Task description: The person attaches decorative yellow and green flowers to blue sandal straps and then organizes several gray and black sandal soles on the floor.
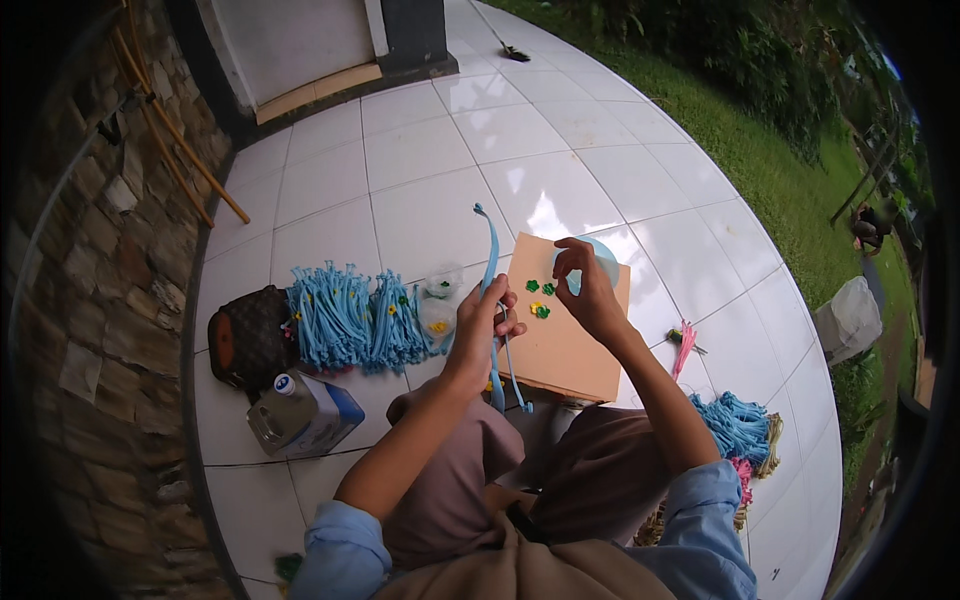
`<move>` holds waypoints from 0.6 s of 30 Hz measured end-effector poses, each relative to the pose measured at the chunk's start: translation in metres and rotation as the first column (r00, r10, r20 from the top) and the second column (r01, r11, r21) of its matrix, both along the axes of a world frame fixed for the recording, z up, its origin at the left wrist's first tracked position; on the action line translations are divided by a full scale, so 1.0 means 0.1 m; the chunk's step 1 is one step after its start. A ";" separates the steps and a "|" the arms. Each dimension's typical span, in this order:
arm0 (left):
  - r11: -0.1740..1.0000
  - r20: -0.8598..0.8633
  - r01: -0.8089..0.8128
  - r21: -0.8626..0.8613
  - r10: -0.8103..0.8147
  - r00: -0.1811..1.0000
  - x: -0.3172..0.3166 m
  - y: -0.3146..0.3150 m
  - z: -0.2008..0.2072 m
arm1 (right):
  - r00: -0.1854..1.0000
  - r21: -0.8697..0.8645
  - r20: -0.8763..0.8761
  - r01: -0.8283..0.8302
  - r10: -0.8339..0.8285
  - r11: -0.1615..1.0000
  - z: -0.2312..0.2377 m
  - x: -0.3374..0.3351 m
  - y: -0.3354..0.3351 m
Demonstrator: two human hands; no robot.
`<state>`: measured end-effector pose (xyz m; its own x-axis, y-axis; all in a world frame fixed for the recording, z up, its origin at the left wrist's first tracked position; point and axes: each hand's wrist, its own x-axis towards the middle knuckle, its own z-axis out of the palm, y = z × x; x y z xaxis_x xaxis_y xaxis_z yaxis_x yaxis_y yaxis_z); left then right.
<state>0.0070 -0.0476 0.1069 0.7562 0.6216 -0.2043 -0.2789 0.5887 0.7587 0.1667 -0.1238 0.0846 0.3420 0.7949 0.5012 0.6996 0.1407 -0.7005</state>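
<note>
My left hand (478,335) is closed around a light blue strap (491,250). One end of the strap stands up above my fingers, and other blue lengths hang below them. To the right, my right hand (590,297) has its fingers curled toward the thumb; whether something small sits between them is too small to tell. Just behind that hand is a round light blue dish (603,252), partly hidden by it. Under both lies a tan board (572,355), with several small green flower-shaped pieces (532,286) and a yellow one (536,308) on it.
At left lie a pile of blue straps (340,318), clear bags (441,282) of small pieces, a brown bag (250,335) and a plastic jerrycan (303,415). At right are pink straps (685,350) and another blue bundle (735,425). A stone wall (100,300) borders the tiled floor.
</note>
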 end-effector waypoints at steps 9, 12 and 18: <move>0.997 0.064 0.049 -0.055 -0.045 0.997 0.04 -0.01 -0.06 | 0.978 -0.401 0.189 -0.008 0.091 0.916 -0.97 0.31 -0.09; 0.997 0.059 0.057 -0.051 -0.054 0.997 0.04 -0.01 -0.05 | 0.978 -0.392 0.200 0.025 0.059 0.920 -1.11 0.29 -0.01; 0.997 0.043 0.062 -0.046 -0.060 0.997 0.03 0.01 -0.03 | 0.967 -0.278 0.254 0.041 0.032 0.960 -1.14 0.20 0.04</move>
<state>0.0097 -0.0465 0.1038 0.8008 0.5646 -0.1999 -0.2721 0.6403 0.7184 0.1865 -0.1195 -0.0292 0.2369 0.9137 0.3301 0.8591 -0.0384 -0.5103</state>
